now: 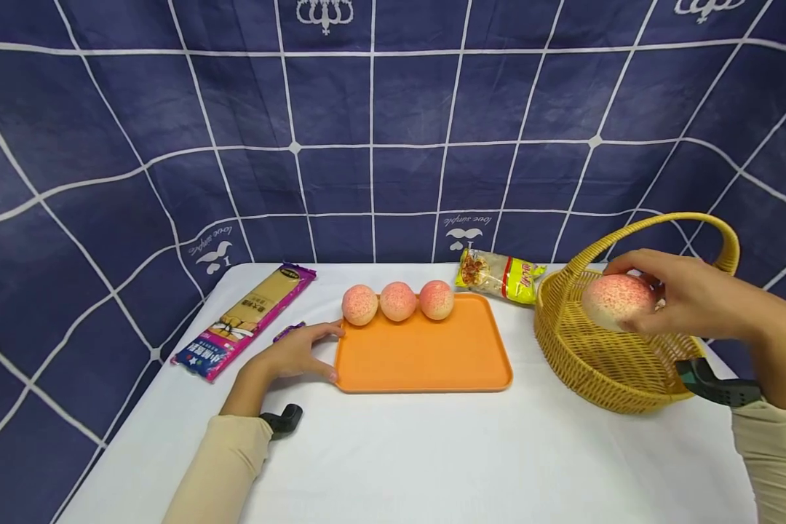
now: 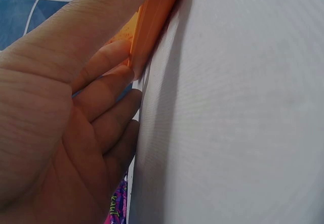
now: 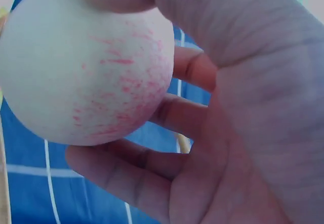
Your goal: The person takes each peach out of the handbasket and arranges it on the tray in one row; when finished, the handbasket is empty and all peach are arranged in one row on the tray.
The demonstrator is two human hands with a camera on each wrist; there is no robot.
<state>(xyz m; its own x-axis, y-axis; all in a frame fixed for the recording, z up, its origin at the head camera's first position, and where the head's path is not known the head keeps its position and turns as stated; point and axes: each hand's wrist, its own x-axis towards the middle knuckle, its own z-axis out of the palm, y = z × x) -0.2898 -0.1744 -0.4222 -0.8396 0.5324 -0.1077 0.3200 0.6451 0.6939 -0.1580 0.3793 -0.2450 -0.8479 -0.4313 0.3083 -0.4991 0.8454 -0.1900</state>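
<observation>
My right hand (image 1: 701, 295) grips a pink-speckled peach (image 1: 618, 300) above the yellow wicker basket (image 1: 563, 349), under its arched handle. The right wrist view shows the thumb on one side of this peach and the fingers curled round the other. On the left, my left hand (image 1: 295, 354) has its fingertips and thumb right at the left rim of an orange tray (image 1: 426, 356), its fingers loosely extended. Three more peaches sit in a row along the tray's back edge: a left one (image 1: 359, 305), a middle one (image 1: 398, 301) and a right one (image 1: 436, 300).
A long purple and gold food packet (image 1: 245, 320) lies left of the tray. Behind my left hand shows part of a small purple wrapper (image 1: 290, 331). A clear and yellow snack bag (image 1: 501, 276) lies between tray and basket, near the blue checked cloth (image 1: 406, 182) at the back.
</observation>
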